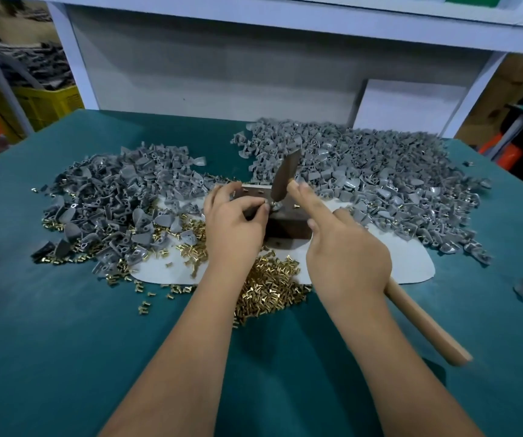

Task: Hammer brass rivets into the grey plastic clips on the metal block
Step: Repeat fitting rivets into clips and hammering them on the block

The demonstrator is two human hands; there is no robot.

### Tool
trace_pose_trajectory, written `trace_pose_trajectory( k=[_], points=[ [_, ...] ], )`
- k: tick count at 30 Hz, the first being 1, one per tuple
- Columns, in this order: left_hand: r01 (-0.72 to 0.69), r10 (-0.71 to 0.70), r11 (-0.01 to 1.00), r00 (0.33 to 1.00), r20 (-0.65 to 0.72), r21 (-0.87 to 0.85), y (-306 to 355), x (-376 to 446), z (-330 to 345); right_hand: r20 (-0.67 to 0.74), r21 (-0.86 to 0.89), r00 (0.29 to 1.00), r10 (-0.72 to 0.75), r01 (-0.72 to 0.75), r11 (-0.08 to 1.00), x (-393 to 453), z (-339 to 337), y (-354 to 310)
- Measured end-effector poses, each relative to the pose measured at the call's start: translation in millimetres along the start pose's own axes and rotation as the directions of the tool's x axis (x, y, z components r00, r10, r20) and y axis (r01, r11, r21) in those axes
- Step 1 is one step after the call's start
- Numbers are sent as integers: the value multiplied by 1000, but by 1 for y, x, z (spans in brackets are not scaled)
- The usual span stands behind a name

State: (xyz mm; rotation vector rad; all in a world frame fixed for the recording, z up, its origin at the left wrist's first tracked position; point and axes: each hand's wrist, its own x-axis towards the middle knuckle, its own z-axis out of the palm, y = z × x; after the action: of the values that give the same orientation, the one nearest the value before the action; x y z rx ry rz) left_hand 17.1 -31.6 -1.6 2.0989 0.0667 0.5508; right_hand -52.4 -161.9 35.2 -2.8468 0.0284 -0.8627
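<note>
Two hands work at a metal block with a hammer.

The left hand [235, 216] pinches a small grey clip [275, 205] on top of the dark metal block [287, 223] in the middle of the green table [49, 326]. The right hand [345, 253] grips the wooden handle of the hammer [285, 175], with the pointer finger lying straight along it. The hammer head stands on the clip. Big piles of grey clips [379, 178] lie far left and far right. Brass rivets [269, 288] are scattered near the block, between the arms. A white sheet [411, 260] lies under the block.
</note>
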Motion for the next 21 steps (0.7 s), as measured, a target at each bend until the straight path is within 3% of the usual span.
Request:
trace_pose_trajectory(
  k=[3, 6, 9, 12, 17, 21],
  points=[
    [-22, 22, 1000, 1000, 0, 8, -1, 1, 1, -90, 52, 996, 11, -7, 999, 1, -3, -3],
    [-3, 3, 1000, 1000, -15, -12, -1, -1, 1, 3, -23, 1000, -15, 15, 1000, -2, 1, -3],
    [-30, 30, 1000, 999, -16, -6, -2, 0, 2, -65, 16, 998, -3, 4, 1000, 1, -2, -4],
    [-23, 23, 1000, 1000, -1, 2, 0, -1, 0, 43, -54, 999, -18, 20, 998, 0, 2, 0],
    [-16, 13, 997, 999, 33, 82, 3, 1, -2, -168, 31, 982, 83, -79, 996, 11, -1, 9],
    [54, -52, 997, 998, 47, -49, 8, 1, -7, -25, -67, 978, 207, -208, 976, 22, 5, 27]
  ],
)
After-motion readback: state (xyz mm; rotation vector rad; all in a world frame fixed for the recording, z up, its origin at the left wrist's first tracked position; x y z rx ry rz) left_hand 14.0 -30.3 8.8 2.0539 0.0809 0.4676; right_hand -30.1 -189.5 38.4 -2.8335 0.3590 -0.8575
